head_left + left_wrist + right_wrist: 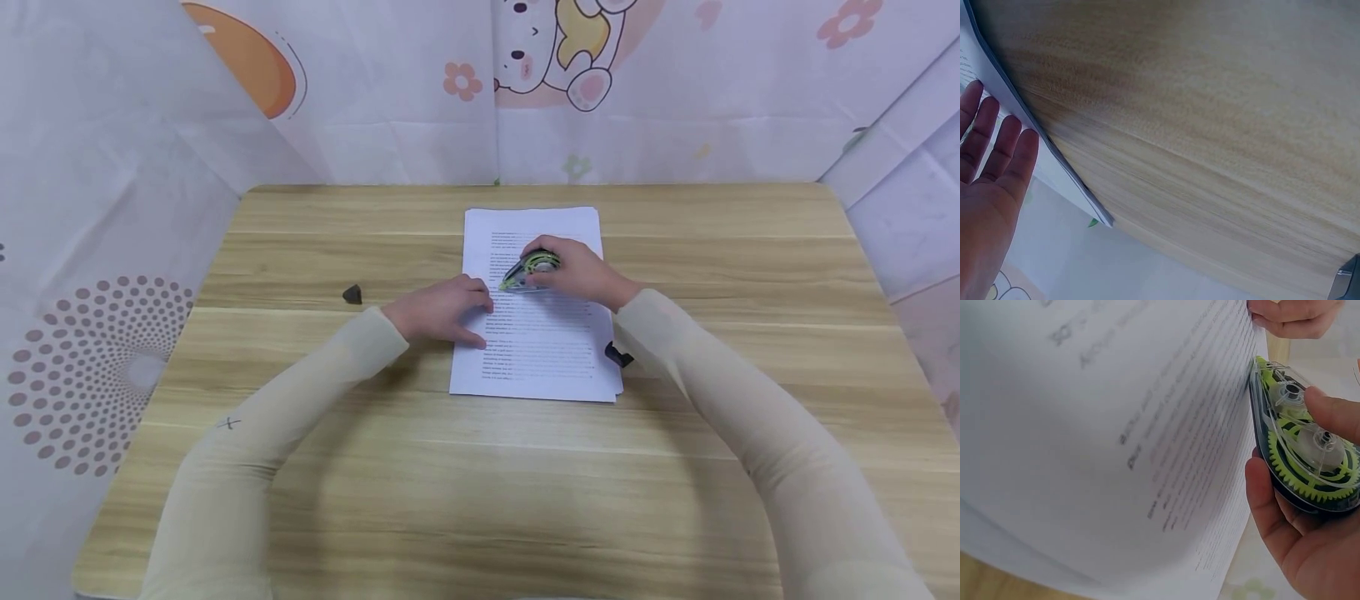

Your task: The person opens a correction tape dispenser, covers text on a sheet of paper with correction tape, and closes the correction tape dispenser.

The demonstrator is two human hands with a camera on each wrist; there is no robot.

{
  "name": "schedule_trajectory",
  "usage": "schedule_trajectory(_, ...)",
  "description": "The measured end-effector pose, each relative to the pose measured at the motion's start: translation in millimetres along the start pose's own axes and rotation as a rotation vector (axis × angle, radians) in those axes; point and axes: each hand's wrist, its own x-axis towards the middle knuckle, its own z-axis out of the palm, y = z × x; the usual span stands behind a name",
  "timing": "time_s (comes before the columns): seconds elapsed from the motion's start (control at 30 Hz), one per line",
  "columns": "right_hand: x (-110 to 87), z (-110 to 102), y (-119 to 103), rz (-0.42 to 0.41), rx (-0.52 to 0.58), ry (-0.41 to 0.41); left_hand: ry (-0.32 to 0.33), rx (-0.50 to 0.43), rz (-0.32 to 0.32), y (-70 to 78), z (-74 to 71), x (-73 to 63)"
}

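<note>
A stack of printed paper (536, 385) lies on the wooden table. My right hand (583, 271) grips a correction tape dispenser (1319, 450) with a clear shell and green gears, thumb on one side and fingers on the other. Its pointed tip meets the printed lines near the left part of the page. At the page's left edge rests my left hand (442, 310), fingers spread and fingertips on the paper. The left wrist view shows those fingers (1007, 147) extended over the sheet's edge.
A small dark wedge-shaped piece (352, 294) lies on the table (315, 250) left of the paper. A black object (618, 355) sits at the paper's right edge, beside the right sleeve. Behind the table hangs a patterned curtain (405, 125).
</note>
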Motion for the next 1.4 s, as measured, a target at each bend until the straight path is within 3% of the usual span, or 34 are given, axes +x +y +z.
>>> schedule_trajectory(0.73, 2.2, 1.5, -13.0, -0.054, -0.123, -0.013, 0.019, -0.001, 0.032, -0.2, -0.1, -0.7)
schedule_trajectory(1.17, 5.9, 0.4, -21.5, -0.033, -0.206, -0.060, 0.042, 0.006, 0.046, -2.5, 1.2, -0.1)
schedule_trajectory(1.4, 8.4, -2.6, -25.2, -0.071, -0.247, -0.088, 0.043, 0.005, 0.047, -1.0, 0.0, -0.8)
